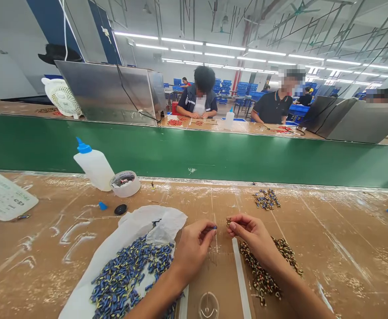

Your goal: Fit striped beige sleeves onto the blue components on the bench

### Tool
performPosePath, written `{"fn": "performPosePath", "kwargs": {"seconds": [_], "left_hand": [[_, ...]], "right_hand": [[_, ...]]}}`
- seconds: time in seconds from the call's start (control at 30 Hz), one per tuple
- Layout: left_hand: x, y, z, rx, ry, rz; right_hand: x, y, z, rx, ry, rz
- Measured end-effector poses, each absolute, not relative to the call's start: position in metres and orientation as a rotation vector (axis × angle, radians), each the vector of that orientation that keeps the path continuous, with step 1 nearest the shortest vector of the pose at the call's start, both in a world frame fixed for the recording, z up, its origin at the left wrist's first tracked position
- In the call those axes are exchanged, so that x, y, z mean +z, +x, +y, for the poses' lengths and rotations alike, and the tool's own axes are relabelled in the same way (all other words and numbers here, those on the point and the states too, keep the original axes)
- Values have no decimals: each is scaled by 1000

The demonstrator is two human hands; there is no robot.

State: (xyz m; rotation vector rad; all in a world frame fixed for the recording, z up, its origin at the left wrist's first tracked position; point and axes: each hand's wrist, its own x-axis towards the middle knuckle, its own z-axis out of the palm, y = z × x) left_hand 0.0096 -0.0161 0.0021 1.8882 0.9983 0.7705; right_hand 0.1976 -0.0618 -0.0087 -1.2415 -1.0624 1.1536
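My left hand (194,243) pinches a small blue piece (215,227) between thumb and fingertips. Facing it, my right hand (249,232) is closed on a small gold-brown piece (228,222); the two pieces are apart. Beside my left arm, a pile of blue and yellow pieces (121,274) lies on white paper (84,283). Partly under my right forearm is a heap of dark and gold pieces (258,274). Farther back sits a smaller cluster of blue and gold pieces (267,199). The exact kind of these pieces is too small to tell.
A white squeeze bottle (96,168) with a blue tip stands near a tape roll (126,184). A black cap (121,209) and a clear round dish (209,305) lie on the cardboard-covered table (330,248). Behind a green barrier (214,155), people work at another bench.
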Motion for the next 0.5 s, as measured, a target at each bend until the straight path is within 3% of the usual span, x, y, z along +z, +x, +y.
{"fn": "performPosePath", "kwargs": {"seconds": [0.5], "left_hand": [[4,11,-20,816,2052,926]], "right_hand": [[-12,176,-70,1145,-1228,-1082]]}}
